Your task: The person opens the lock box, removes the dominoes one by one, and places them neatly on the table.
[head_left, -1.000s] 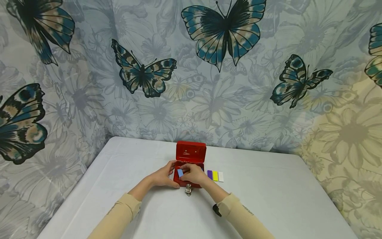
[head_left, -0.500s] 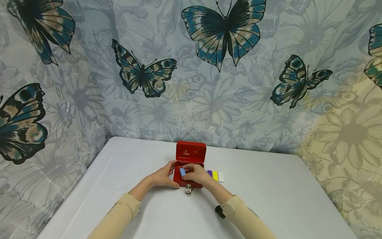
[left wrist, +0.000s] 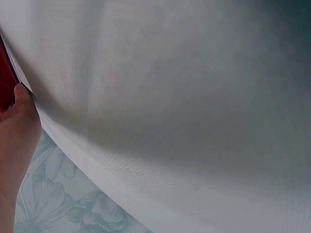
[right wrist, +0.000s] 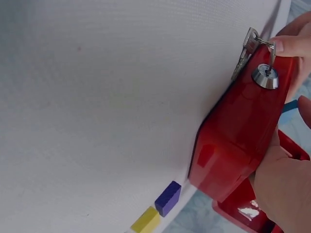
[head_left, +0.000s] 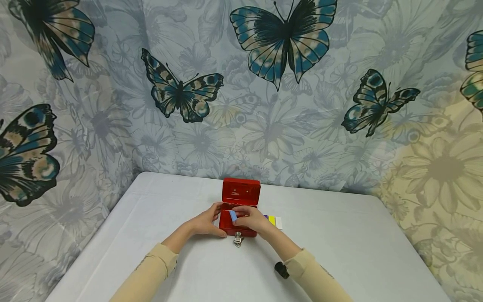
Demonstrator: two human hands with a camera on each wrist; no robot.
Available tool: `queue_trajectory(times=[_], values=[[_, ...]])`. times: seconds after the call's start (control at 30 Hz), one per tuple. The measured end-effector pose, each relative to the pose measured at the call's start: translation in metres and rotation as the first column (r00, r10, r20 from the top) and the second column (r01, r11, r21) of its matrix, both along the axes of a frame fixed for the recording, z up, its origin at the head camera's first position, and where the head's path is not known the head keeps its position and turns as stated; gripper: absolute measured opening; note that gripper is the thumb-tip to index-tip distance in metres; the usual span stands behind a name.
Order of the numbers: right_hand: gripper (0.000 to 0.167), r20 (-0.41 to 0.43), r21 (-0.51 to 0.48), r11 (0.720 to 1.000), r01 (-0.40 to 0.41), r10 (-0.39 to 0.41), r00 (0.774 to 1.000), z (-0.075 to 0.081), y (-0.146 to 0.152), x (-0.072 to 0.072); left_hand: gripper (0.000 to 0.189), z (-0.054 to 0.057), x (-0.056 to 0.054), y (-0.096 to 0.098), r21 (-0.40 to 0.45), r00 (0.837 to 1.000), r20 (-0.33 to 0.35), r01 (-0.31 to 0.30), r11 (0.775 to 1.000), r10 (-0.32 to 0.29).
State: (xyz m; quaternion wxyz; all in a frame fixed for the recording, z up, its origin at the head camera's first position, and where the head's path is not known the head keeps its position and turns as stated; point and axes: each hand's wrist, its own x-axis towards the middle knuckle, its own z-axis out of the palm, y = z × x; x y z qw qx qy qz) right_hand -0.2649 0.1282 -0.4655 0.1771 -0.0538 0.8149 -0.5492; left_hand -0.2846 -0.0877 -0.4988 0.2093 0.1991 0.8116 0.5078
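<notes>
**Red cash box held open, blue block over its tray**

Red metal cash box sits near the middle of the white-covered table, a little toward the far edge, its lid standing upright at the back so the inside is open from above. I see my left hand wrapped against the box's left side, fingers curled round the front corner; I judge this grip is there to keep the light box from sliding. In the left wrist view only the heel of that hand and a sliver of red show.

My right hand pinches a small light-blue rectangular block between thumb and fingertips, holding it tilted just above the open box, not yet lying inside as far as I can tell. In the right wrist view this hand rests against the box's right end.

A small bunch of silver keys hangs from the lock on the front wall, trailing onto the cloth toward the near edge. Just beside the box's right wall lie a purple block, a yellow block and a white block, side by side in a row within easy reach of the right hand.
</notes>
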Motion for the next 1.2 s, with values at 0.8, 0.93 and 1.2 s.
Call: queue_trajectory(times=[0.8,0.93,1.2], values=[[0.052,0.100,-0.172,0.983,0.056,-0.039,0.994,0.007,0.029,0.005,0.101,0.000,0.000,0.001,-0.012,1.000,-0.016,-0.009,1.000,0.009],[0.052,0.104,-0.181,0.982,0.061,-0.043,0.994,0.009,0.033,0.006,0.101,0.000,0.001,0.001,-0.005,1.000,-0.018,-0.008,1.000,0.008],[0.052,0.104,-0.238,0.970,0.044,-0.020,0.994,0.007,0.045,0.009,0.099,0.000,0.001,0.001,0.019,1.000,-0.018,0.002,1.000,-0.002]])
